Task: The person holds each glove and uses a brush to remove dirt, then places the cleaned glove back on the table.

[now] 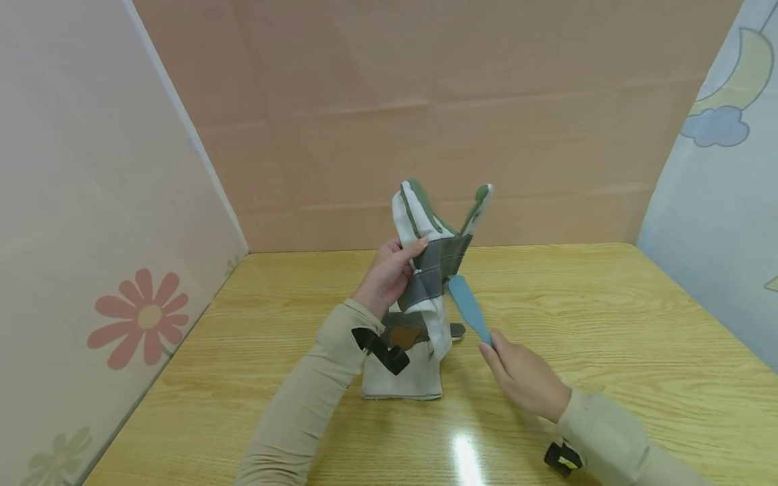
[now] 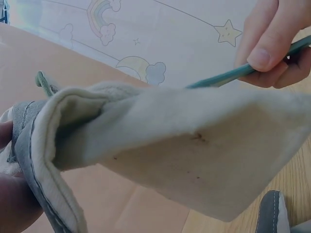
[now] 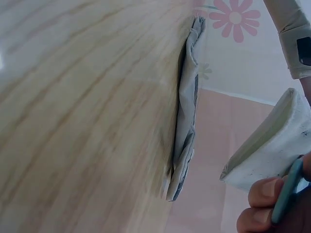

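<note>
In the head view my left hand (image 1: 386,275) grips a work glove (image 1: 433,266), white with grey bands and green fingers, raised above the table with its fingers pointing up. My right hand (image 1: 526,379) pinches a flat blue spatula (image 1: 471,309) by its lower end. The blade's tip is at the glove's grey side edge; whether it touches cannot be told. The pale cuff (image 2: 209,150) fills much of the left wrist view, its opening toward the camera. A second glove (image 1: 402,374) lies flat on the table below, partly hidden by the left wrist and the raised cuff.
The wooden table (image 1: 243,378) reaches back to a tan backdrop (image 1: 340,121). White printed panels stand at both sides, with a flower (image 1: 146,317) on the left and a moon (image 1: 738,74) on the right. Each wrist carries a black camera mount.
</note>
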Demonstrator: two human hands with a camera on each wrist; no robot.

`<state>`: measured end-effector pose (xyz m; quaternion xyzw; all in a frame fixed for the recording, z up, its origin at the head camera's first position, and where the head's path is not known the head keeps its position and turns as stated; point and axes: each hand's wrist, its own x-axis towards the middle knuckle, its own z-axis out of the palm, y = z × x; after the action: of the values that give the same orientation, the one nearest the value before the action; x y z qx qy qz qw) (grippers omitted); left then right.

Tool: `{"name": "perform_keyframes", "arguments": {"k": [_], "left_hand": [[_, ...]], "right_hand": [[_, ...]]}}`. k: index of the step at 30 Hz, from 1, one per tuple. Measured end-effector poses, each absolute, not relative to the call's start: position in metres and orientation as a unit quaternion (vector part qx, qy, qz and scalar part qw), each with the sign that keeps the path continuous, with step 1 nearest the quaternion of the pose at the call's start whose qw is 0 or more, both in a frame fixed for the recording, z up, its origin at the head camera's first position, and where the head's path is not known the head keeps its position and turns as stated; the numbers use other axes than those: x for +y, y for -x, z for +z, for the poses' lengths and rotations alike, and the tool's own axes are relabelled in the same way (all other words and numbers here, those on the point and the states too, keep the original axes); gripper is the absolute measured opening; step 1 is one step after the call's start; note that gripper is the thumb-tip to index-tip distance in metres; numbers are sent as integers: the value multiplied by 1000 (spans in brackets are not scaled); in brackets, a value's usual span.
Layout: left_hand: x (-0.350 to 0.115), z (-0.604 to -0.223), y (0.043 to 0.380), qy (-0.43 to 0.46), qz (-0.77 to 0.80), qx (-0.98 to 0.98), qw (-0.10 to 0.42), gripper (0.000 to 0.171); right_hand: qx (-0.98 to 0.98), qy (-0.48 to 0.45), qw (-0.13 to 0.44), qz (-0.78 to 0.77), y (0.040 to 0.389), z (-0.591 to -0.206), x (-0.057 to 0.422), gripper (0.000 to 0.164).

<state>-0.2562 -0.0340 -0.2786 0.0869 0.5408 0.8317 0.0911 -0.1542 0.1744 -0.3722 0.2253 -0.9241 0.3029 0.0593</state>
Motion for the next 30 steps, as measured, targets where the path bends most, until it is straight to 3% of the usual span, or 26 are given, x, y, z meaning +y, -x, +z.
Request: {"name": "perform_keyframes", "arguments": {"k": [19,30], "left_hand": [[-32,-283,258,-70,833,542,88,7],[-27,-285,258,-65,839,533,85,7]], "right_hand": [[-941,-179,81,274,144,-373,185,28],[-954,-142,44,261,138,-376,193,31]]}}
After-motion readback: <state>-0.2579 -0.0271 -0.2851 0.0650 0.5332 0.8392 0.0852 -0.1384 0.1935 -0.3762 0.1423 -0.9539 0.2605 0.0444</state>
